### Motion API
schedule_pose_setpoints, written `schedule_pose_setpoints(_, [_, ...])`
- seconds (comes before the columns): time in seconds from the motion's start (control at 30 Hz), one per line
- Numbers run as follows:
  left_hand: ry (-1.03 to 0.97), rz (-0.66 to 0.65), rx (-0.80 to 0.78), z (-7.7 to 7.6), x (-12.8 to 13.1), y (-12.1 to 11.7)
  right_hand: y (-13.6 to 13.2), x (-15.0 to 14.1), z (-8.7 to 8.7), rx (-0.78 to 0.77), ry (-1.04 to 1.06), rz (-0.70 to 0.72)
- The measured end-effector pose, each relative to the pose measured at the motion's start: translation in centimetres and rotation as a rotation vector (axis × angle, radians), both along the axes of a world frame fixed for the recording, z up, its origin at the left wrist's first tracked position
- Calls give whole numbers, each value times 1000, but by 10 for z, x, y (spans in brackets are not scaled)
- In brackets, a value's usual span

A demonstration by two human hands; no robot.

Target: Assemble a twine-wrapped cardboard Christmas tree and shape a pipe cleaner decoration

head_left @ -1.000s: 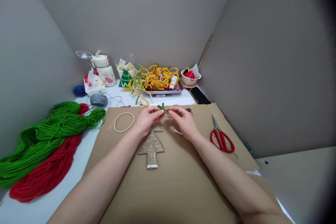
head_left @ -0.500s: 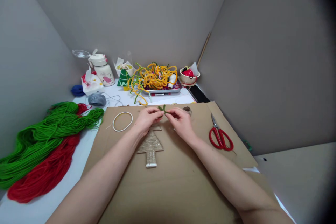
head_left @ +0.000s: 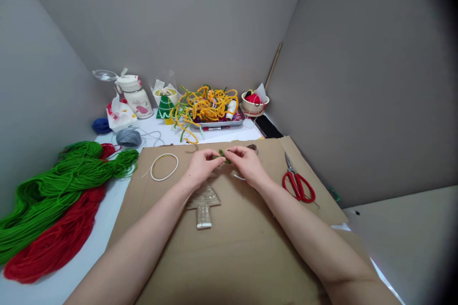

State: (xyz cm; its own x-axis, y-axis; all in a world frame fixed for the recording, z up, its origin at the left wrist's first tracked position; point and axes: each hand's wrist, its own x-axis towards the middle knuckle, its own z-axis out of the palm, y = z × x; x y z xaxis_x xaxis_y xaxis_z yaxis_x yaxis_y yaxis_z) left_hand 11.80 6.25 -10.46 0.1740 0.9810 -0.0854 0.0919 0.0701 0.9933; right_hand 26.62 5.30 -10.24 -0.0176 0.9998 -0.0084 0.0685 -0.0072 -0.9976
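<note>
Both hands meet over the far half of the cardboard, pinching a small dark green leaf-like piece (head_left: 222, 153) between them. My left hand (head_left: 202, 166) is closed on its left side, thumb and forefinger together. From the right, my right hand (head_left: 246, 162) grips it with thumb and forefinger. Fingers cover much of the piece, so its full shape is hidden. Below my left hand lies a flat tree shape wrapped in tan twine (head_left: 203, 200), its top part covered by the hand. A short white strip (head_left: 239, 177) shows beside my right hand.
Red-handled scissors (head_left: 298, 185) lie right on the cardboard (head_left: 229, 257); a white ring (head_left: 164, 167) lies left. Green yarn (head_left: 57, 186) and red yarn (head_left: 60, 238) fill the left side. Behind stand a bottle (head_left: 139, 100), a tray of orange yarn (head_left: 207, 107) and a bowl (head_left: 255, 105).
The hands have tilted the green piece and their fingers now cover more of it. Both hands have come slightly nearer the tree shape's top. The whole view has shifted a little.
</note>
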Motion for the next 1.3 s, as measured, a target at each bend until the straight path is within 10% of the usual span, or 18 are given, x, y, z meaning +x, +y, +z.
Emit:
schedule_pose_setpoints(0.37, [-321,-32,-224,6,2,-2,-2,-4,-6,90,93,-55])
schedule_pose_setpoints(0.73, [-168,139,-57,1,2,3,-8,-6,-2,117,-210,-5])
schedule_pose_setpoints(1.0, [184,202,70,-1,2,2,-17,-8,-9,508,-736,-66])
schedule_pose_setpoints(1.3, [-191,74,-84,0,-7,9,-2,0,-3,77,-190,37])
